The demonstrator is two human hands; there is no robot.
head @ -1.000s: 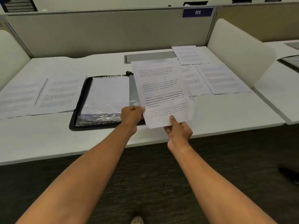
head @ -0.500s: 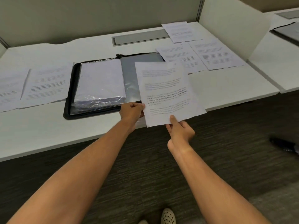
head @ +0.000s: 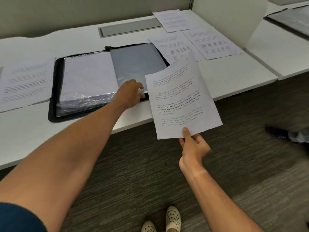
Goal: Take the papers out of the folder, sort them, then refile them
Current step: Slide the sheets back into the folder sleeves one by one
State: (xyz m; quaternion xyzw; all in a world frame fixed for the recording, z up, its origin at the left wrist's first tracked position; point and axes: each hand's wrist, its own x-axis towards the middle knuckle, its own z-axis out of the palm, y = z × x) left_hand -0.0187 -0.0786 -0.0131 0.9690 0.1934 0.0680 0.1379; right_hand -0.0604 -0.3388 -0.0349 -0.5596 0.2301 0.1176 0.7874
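An open black zip folder [head: 53, 91] lies on the white desk [head: 50, 139], with a stack of clear plastic sleeves on its left half and a grey sleeve [head: 137, 64] on its right half. My left hand [head: 131, 93] reaches onto the grey sleeve's near edge, fingertips touching it. My right hand [head: 192, 148] pinches the bottom edge of a printed sheet [head: 180, 101], held in the air over the desk's front edge, right of the folder.
Three printed sheets [head: 212, 42] lie on the desk behind and right of the folder, more sheets [head: 25, 82] lie left of it. A white divider [head: 234, 19] stands at the right. A grey cable cover [head: 130, 28] sits at the back. Another person's shoe [head: 277, 132] is on the carpet.
My left hand has let go of the sheet and moved forward onto the folder's grey sleeve. My right hand alone holds the sheet, now shifted right and nearer to me.
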